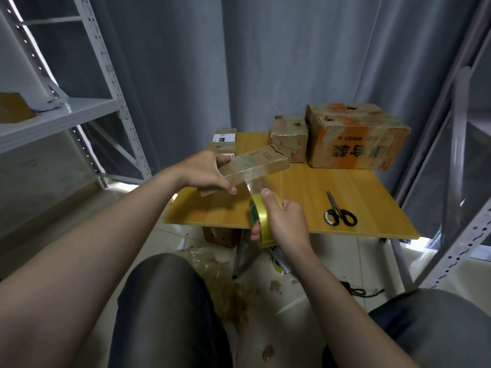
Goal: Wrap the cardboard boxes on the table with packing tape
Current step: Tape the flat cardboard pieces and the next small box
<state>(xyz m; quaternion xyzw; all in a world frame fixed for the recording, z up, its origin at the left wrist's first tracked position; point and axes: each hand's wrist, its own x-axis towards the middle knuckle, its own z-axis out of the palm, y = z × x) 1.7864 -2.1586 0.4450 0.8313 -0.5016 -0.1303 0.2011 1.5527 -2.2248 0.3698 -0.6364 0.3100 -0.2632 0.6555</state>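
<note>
My left hand (207, 171) grips a long flat cardboard box (261, 162) and holds it tilted above the yellow table (305, 197). My right hand (285, 221) grips a yellow roll of packing tape (261, 221) just below the box. A clear strip of tape (255, 183) runs taut from the roll up to the box's side. Three more boxes stand at the table's far side: a large orange-printed box (356, 136), a medium box (289, 138) and a small box with a white label (225, 140).
Black-handled scissors (338, 211) lie on the table to the right of my hands. Metal shelving stands at left (106, 75) and right (451, 181). Crumpled tape scraps (228, 288) and another box (220, 236) lie on the floor under the table's near edge.
</note>
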